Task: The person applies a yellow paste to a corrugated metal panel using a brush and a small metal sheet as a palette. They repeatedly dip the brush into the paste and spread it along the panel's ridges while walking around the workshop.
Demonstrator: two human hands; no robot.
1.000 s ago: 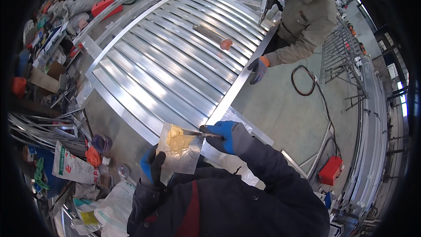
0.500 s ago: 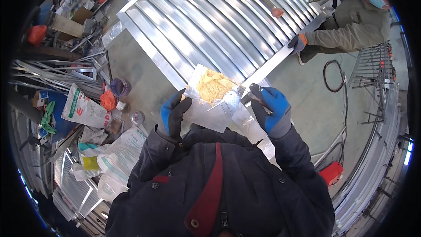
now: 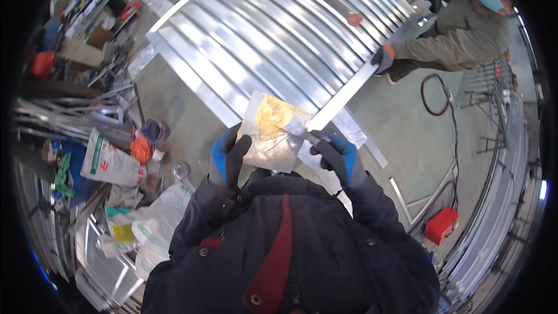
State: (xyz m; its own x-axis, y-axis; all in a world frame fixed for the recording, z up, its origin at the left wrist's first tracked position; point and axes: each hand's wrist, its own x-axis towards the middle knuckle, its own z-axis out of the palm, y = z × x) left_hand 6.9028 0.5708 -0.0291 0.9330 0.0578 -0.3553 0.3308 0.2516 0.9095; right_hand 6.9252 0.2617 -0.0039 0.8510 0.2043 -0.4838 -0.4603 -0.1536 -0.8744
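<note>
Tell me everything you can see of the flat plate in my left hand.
The plate is thin and four-sided, grey with a dull shine, apparently metal. Yellow paste is smeared over the far part of its upturned face. Your left hand grips its left edge, thumb on top. In view it overlaps the near corner of the slatted panel. Your right hand is by its right edge; contact there is unclear.

head-worn left fisheye | faces down | jacket nearest | plate close | slatted panel beyond
</note>
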